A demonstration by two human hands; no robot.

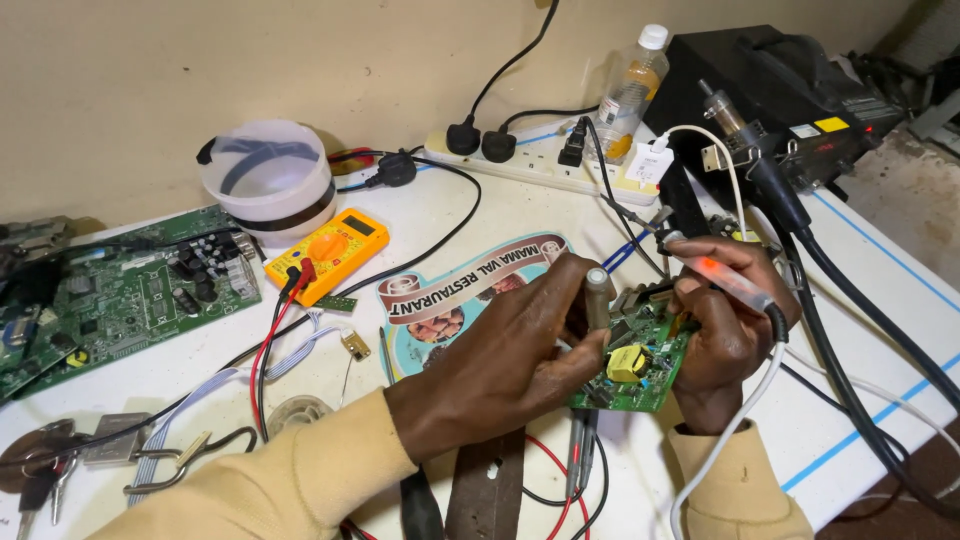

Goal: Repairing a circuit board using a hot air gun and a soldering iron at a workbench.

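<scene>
My left hand (510, 350) grips a small green circuit board (640, 365) with a yellow transformer on it, holding it tilted above the table, and also pinches a short grey cylinder (597, 297) upright between thumb and fingers. My right hand (725, 320) holds a soldering iron (715, 272) with a translucent handle glowing red, its tip pointing left and up past the board. A white cord runs from the iron down over my right wrist.
A yellow multimeter (328, 253) with red and black leads, a large green circuit board (130, 295), a white round tub (268, 180), a power strip (530, 155) with plugs, a plastic bottle (632, 92), a black rework station (780, 85), a printed paper fan (450, 290), keys (60, 465).
</scene>
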